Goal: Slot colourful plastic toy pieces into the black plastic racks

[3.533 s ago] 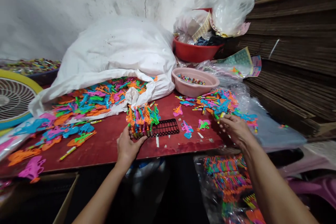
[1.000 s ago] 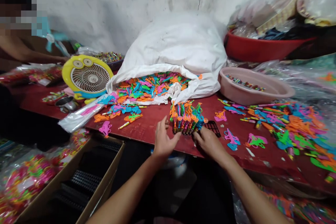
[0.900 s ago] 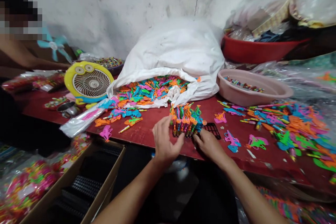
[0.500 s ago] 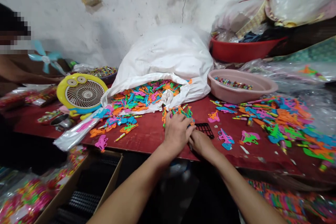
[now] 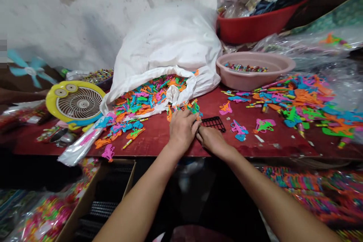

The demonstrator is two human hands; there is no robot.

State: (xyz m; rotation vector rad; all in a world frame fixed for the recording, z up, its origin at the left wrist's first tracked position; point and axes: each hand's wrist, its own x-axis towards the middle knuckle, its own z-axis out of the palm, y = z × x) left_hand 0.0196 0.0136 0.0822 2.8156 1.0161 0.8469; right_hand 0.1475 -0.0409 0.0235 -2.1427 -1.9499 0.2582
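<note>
Left hand [image 5: 182, 130] has swung from beside the black rack [image 5: 214, 123] onto its toys [image 5: 195, 106], fingers curled; right hand [image 5: 212, 140] bends at its near side. I can't tell what either grips. Rack lies sideways, bare end nearer the right.

On the table [image 5: 157, 143], a sack [image 5: 167, 41] is set, its mouth filled with plastic toy pieces [image 5: 154, 92]. Left of the sack, a desk fan [image 5: 79, 103] is placed; right of it, a basin [image 5: 255, 80] holding small parts [image 5: 245, 68]. Before the sack's right end, a grid tray [image 5: 214, 123] is laid.
</note>
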